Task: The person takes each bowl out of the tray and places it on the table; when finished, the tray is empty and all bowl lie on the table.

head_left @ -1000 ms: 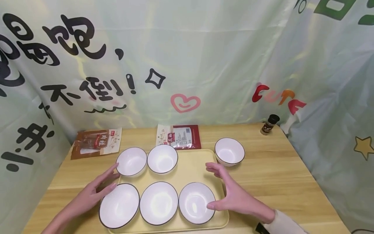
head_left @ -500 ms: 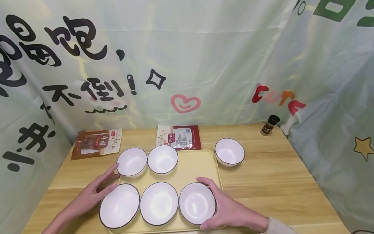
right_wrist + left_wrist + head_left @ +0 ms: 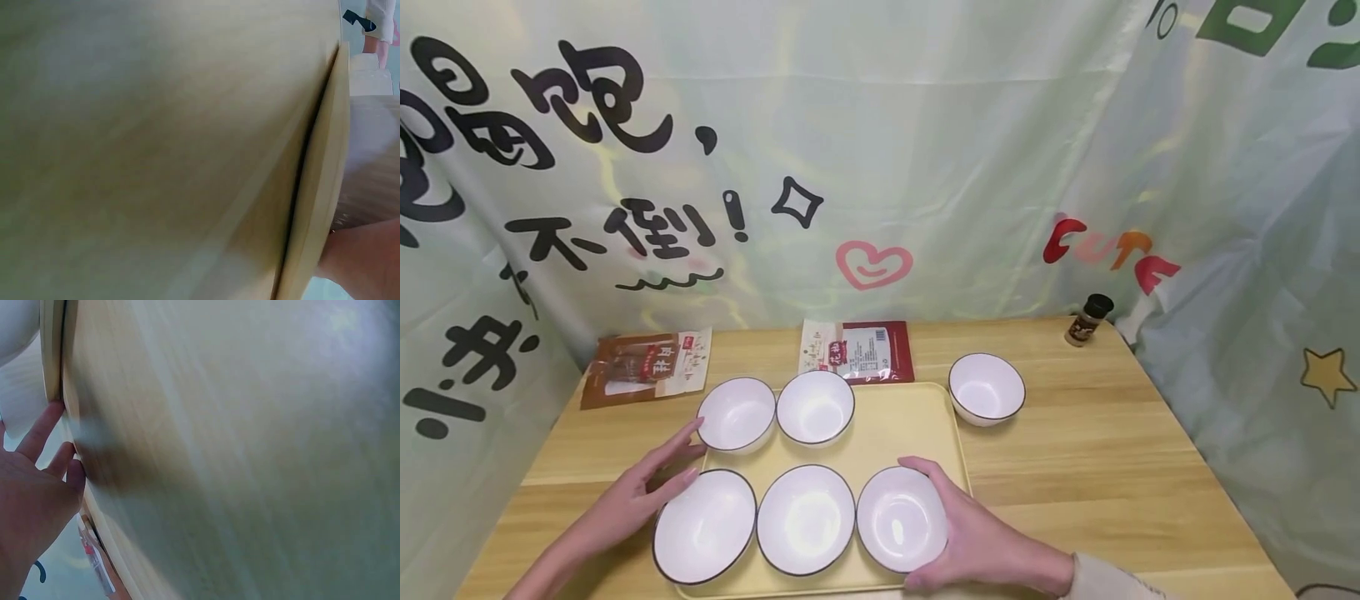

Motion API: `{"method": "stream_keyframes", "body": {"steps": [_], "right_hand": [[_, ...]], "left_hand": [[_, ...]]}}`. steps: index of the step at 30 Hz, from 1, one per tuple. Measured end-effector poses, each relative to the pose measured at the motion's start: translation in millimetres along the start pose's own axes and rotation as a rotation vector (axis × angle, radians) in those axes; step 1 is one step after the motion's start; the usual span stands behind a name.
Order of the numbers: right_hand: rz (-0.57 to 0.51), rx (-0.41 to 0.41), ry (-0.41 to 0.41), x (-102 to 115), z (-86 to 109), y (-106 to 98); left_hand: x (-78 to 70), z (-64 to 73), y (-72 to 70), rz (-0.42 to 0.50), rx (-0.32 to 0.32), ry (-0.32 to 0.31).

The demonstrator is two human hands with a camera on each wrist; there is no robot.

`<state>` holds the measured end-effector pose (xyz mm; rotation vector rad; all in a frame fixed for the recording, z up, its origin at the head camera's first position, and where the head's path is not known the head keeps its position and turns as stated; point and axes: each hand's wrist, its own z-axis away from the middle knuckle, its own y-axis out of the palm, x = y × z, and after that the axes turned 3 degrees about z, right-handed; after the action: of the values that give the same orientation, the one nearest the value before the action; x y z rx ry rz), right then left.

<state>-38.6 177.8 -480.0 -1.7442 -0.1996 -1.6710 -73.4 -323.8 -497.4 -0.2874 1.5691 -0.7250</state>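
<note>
Several white bowls with dark rims stand in two rows on a yellow tray point(image 3: 910, 425) in the head view. My right hand point(image 3: 958, 533) curls round the outer side of the front right bowl point(image 3: 898, 517), thumb near its front and fingers behind. At the tray's left side, my left hand point(image 3: 640, 492) has its fingers spread, an index fingertip by the back left bowl point(image 3: 737, 414) and the thumb at the front left bowl point(image 3: 703, 527). In the left wrist view, one fingertip of the left hand point(image 3: 37, 487) meets the tray edge point(image 3: 53, 356).
Beyond the tray's right edge stands another white bowl point(image 3: 987, 387). A brown spice packet point(image 3: 647, 367) lies back left, and a red and white packet point(image 3: 857, 352) behind the tray. A black-capped jar point(image 3: 1088, 320) stands at the back right of the wooden table point(image 3: 1097, 467).
My right hand has come down and forward from above the tray's right side and closed round the front right bowl. The left hand has stayed in place.
</note>
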Motion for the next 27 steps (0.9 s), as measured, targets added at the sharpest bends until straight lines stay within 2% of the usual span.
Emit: {"method": "stream_keyframes", "body": {"steps": [4,17,22,27], "right_hand": [[0.001,-0.008,-0.005,-2,-0.8,1],[0.022,-0.009,-0.002,2,-3.7,-11],[0.037,-0.052,-0.012,8,-4.5,-22],[0.003,-0.103,-0.007,14,-2.9,-33]], "left_hand": [[-4.2,0.3,-0.8,-0.023,0.009,-0.023],[-6.8,-0.4,-2.5,-0.023,0.002,-0.017],[-5.3,-0.3,-2.2,-0.013,-0.001,-0.008],[-2.2,0.4,0.4,-0.004,0.001,-0.008]]}}
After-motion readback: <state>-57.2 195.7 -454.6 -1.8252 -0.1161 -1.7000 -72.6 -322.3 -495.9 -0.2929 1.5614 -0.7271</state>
